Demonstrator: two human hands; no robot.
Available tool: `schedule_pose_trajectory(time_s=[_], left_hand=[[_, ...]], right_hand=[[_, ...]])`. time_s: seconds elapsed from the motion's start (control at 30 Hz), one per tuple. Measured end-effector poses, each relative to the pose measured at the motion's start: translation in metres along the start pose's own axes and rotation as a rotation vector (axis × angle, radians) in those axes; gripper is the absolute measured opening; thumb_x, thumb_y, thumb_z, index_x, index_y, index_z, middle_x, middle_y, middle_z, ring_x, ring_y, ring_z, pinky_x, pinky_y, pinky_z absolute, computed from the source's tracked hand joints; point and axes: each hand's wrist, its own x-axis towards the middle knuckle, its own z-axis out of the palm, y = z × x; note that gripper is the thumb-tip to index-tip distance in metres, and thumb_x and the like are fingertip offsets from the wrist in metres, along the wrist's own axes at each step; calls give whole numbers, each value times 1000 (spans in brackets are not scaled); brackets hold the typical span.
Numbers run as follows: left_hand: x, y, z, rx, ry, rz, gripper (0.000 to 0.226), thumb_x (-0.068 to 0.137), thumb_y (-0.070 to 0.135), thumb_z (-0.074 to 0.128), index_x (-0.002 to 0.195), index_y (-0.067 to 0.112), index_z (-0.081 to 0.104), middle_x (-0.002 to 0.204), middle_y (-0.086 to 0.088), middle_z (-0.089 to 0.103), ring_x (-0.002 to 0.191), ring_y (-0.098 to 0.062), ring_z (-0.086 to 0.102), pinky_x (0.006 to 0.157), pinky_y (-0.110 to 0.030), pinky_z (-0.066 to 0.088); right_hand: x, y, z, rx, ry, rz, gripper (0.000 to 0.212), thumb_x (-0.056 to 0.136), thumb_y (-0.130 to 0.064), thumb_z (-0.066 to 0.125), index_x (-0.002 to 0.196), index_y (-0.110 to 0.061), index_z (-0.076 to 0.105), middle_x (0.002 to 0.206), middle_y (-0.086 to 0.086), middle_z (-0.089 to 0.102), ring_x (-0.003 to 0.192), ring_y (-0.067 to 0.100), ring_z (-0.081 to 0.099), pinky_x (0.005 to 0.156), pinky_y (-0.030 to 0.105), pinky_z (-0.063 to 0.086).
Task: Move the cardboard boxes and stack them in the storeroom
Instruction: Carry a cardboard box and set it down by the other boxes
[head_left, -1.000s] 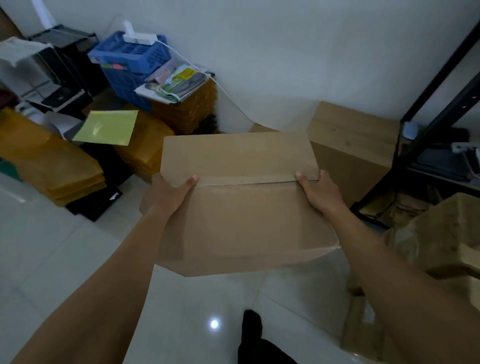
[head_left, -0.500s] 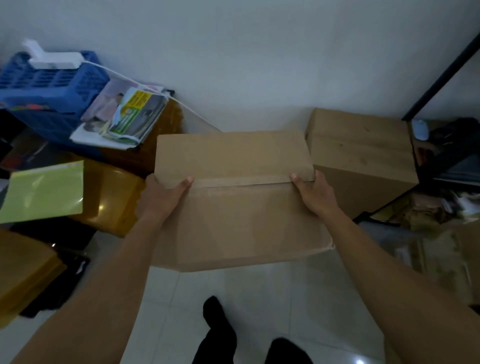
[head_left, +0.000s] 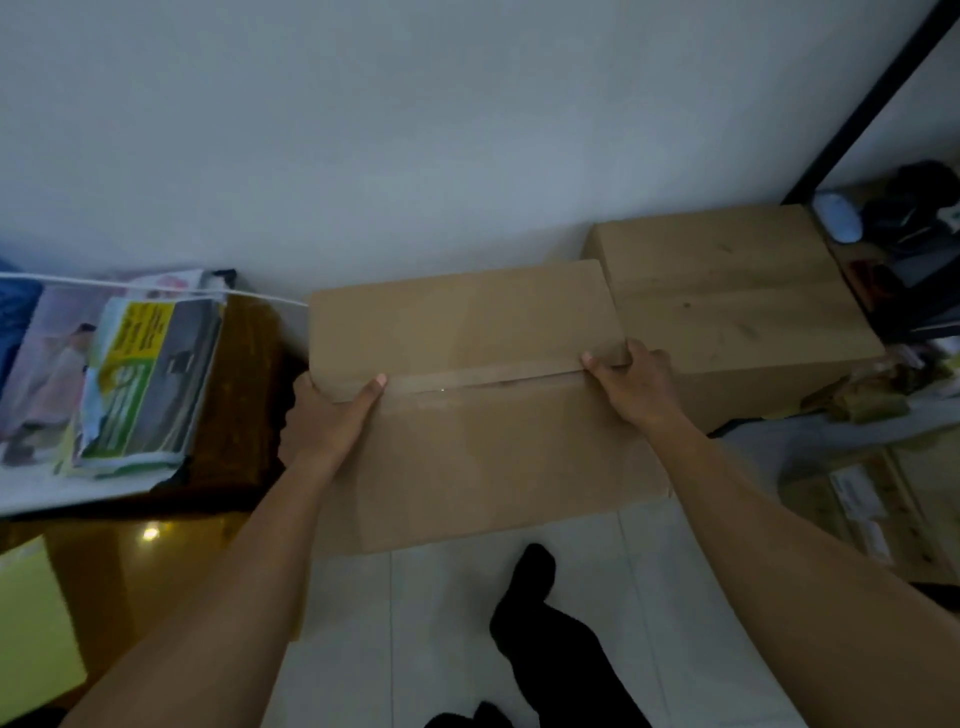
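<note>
Walked closer, so my box (head_left: 467, 426) is now mid-frame near the wall (head_left: 415, 130), just beside the other box (head_left: 727, 291). My left hand (head_left: 332, 415) and right hand (head_left: 631, 384) grip its sides, fingers curled. Set-down next, probably.

A plain brown cardboard box (head_left: 467, 431), its top flaps shut and sealed by a tape strip along the middle seam, is held level between the left hand (head_left: 332, 415) and right hand (head_left: 631, 384), one at each end of the seam. It is close to the wall (head_left: 467, 156), just left of a second box (head_left: 727, 301), which is closed and stands against that wall.
</note>
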Motion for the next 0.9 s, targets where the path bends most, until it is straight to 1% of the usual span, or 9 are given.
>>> schedule_pose_trajectory(time_s=[0.1,0.27,0.4,0.47,0.5,0.6,0.67,0.8,0.9], left_hand=[[43,15,30,30,-44,-2,104,65,78,65,145,21,31,141,-9,47,126,-37,47,103,-51,40],[102,26,71,21,-76,-18,105,66,76,66,146,20,30,143,-11,46,127,-38,47,103,-52,41],[148,30,108,-12,-112,-18,102,70,71,68,147,16,29,145,-13,44,130,-37,45,105,-48,39],[166,32,124,-34,-108,-8,97,72,66,69,145,15,31,144,-13,46,129,-36,45,104,-44,39],[174,35,131,-41,-100,8,96,73,66,69,145,14,32,144,-12,47,129,-36,46,103,-43,38],[192,47,140,-32,-65,56,98,74,67,67,147,14,30,146,-10,45,131,-34,45,104,-41,37],[198,51,141,-49,-66,74,97,73,66,68,147,14,31,145,-9,46,131,-31,46,104,-39,37],[196,52,138,-80,-50,77,89,75,65,68,143,18,36,140,-8,52,125,-32,51,99,-39,40],[189,52,139,-53,-67,79,89,81,59,66,148,15,28,145,-11,46,129,-34,47,102,-40,38]], right_hand=[[44,1,13,-66,10,67,76,88,-57,55,144,-9,35,140,19,35,130,39,34,109,43,31],[108,-6,34,-148,64,54,73,88,-54,56,140,-6,38,137,20,42,127,38,38,103,41,34],[158,-8,58,-230,112,25,62,91,-45,56,133,-1,43,132,22,49,123,39,43,101,41,34],[176,-11,71,-271,145,20,51,92,-37,52,126,0,44,128,24,51,119,39,46,98,41,34],[184,-12,79,-295,169,16,49,93,-34,49,127,1,43,129,24,50,118,40,46,98,42,34],[195,-17,97,-363,222,14,56,98,-33,38,144,-1,28,144,23,33,130,41,33,107,48,26],[195,-22,99,-407,218,-4,60,99,-36,36,148,-5,23,152,23,22,137,42,23,111,51,19],[194,-26,86,-420,104,-35,66,97,-45,40,150,-12,19,156,24,11,143,41,11,114,52,14],[187,-24,90,-544,118,-113,62,100,-44,35,151,-14,18,159,21,1,145,39,1,115,50,6]])
